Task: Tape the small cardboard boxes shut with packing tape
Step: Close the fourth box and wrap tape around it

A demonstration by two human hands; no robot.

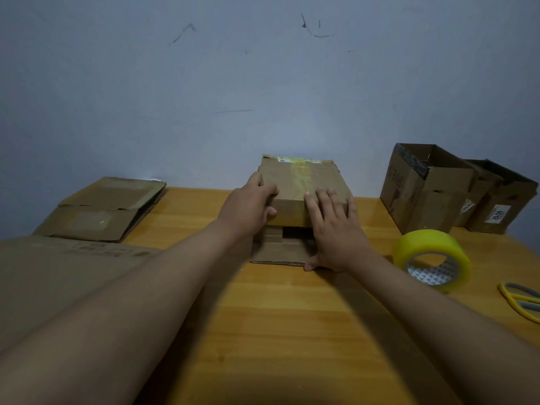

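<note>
A small cardboard box [298,182] stands at the middle of the wooden table [277,317], against the wall, with a strip of yellowish tape running along its top. Its near flap hangs open in front, showing a dark gap. My left hand [248,209] grips the box's left near corner, fingers over the top and thumb on the front. My right hand [333,229] lies flat with straight fingers over the top's near right edge and front face. The roll of yellow packing tape [432,258] lies on the table to the right of that hand.
Two open cardboard boxes [423,194] [496,203] stand at the back right. Yellow-handled scissors [523,305] lie at the right edge. Flattened cardboard [102,209] lies at the back left, and a larger sheet of cardboard [58,276] covers the near left.
</note>
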